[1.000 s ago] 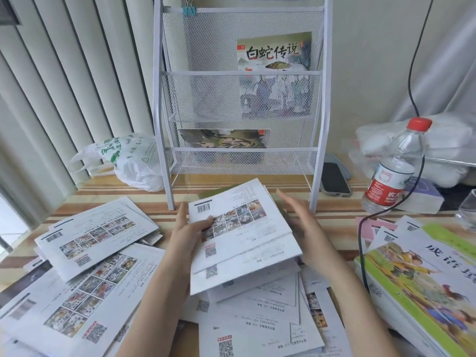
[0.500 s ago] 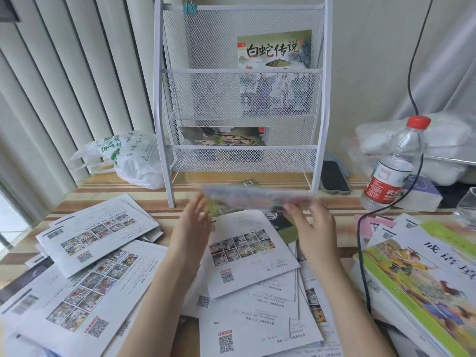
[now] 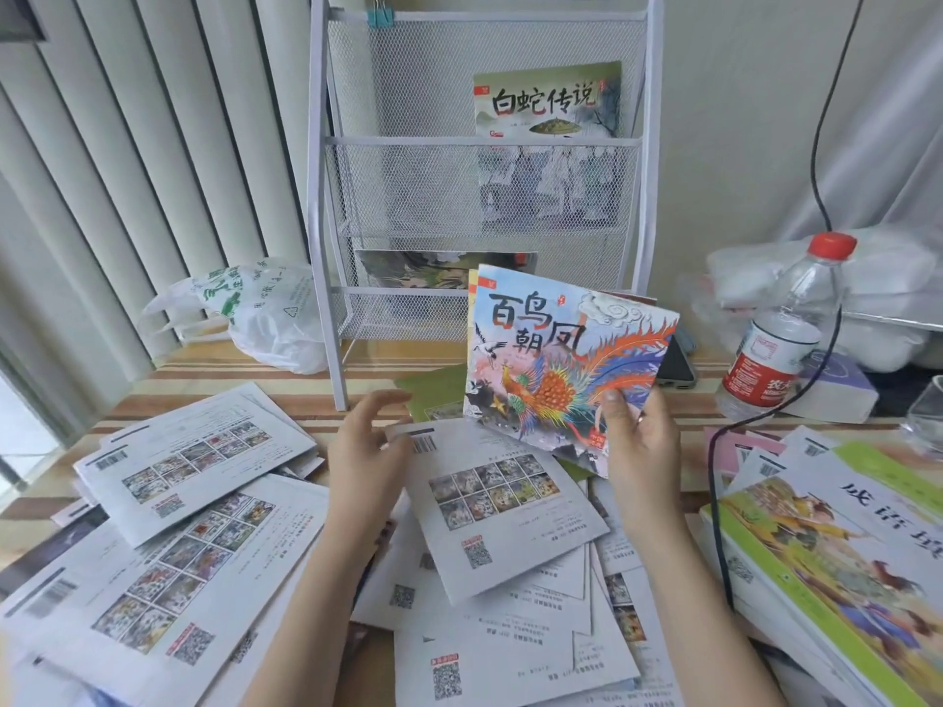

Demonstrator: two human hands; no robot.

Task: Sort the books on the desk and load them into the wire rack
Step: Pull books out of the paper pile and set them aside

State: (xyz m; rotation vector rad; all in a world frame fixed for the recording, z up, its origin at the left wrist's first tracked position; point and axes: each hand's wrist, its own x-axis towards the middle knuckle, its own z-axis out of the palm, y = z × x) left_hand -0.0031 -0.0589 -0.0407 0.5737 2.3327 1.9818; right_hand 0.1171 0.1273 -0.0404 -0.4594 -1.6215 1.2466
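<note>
Hands: two, left (image 3: 370,446) and right (image 3: 640,441)
Books in rack (image 3: 479,140): two
Books held up: one (image 3: 566,369)
Water bottles: one (image 3: 780,334)
Plastic bags: one (image 3: 260,313)
Phones: one (image 3: 676,364)

The rack (image 3: 479,140) is white-painted metal, its frame smooth tube and its pockets fine wire mesh; the desk (image 3: 214,369) is wood with a striped grain, matt; the book (image 3: 561,380) in the right hand (image 3: 640,451) has a glossy printed paper cover; the books (image 3: 490,502) lying face down show smooth white paper backs; the bag (image 3: 255,313) is thin crinkled plastic, slightly shiny; the bottle (image 3: 786,334) is clear plastic with a red plastic cap and a glossy label; the cable (image 3: 724,451) is black and smooth; the blinds (image 3: 153,170) are matt, pale slats.
</note>
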